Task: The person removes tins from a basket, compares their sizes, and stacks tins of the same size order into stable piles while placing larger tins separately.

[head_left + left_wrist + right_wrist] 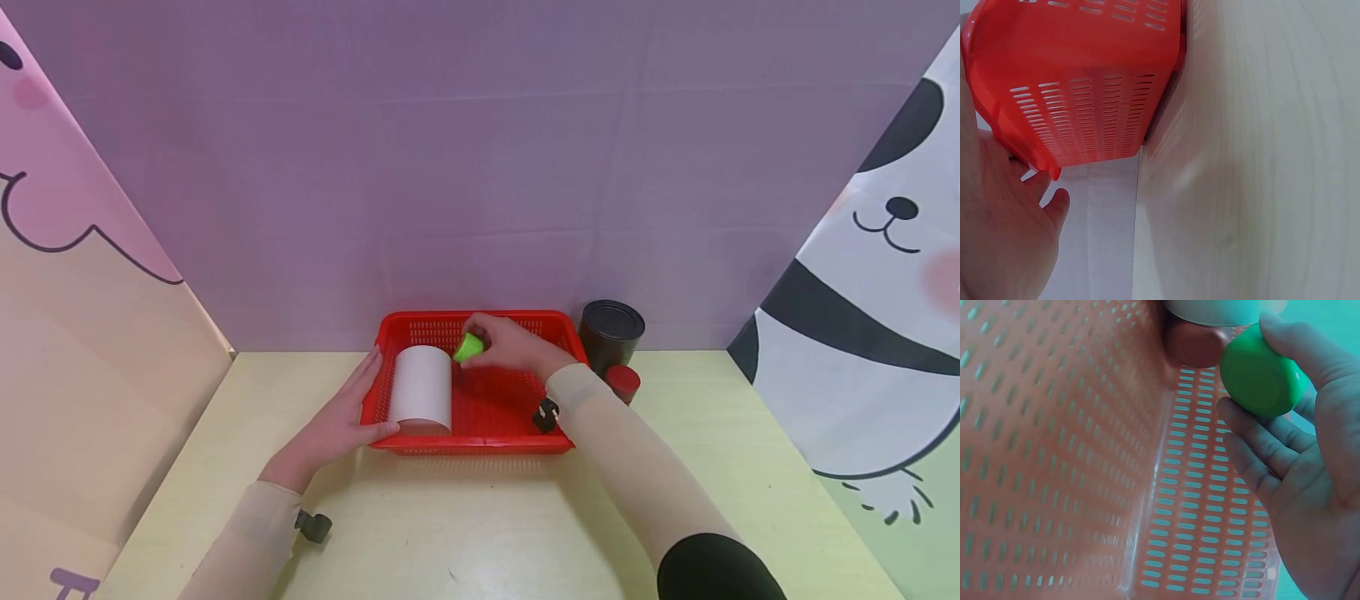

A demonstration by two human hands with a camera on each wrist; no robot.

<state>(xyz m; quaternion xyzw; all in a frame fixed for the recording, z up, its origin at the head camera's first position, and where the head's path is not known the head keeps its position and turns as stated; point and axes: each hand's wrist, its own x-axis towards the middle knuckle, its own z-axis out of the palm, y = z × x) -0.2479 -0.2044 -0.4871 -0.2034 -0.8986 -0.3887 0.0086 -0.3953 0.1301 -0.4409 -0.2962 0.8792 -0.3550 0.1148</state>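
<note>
A red plastic basket [495, 445] with slotted walls stands on the table against the purple backdrop. My left hand [341, 425] lies along its left rim, fingers stretched out and thumb at the front left corner. In the left wrist view, fingertips touch the basket rim [1054, 172] from outside. Inside, on the left, a white cylinder [422, 387] lies lengthwise. My right hand [510, 343] reaches over the basket and pinches a small green cup-shaped piece [468, 347] between thumb and fingers, close beside the cylinder. The right wrist view shows its round flat end.
To the right of the basket stands a black can [611, 333] with a lid. In front of it is a smaller red-topped container [623, 381], partly hidden by my right sleeve. A reddish round thing [1194, 344] shows beyond the green piece. Printed panels flank the table [450, 525].
</note>
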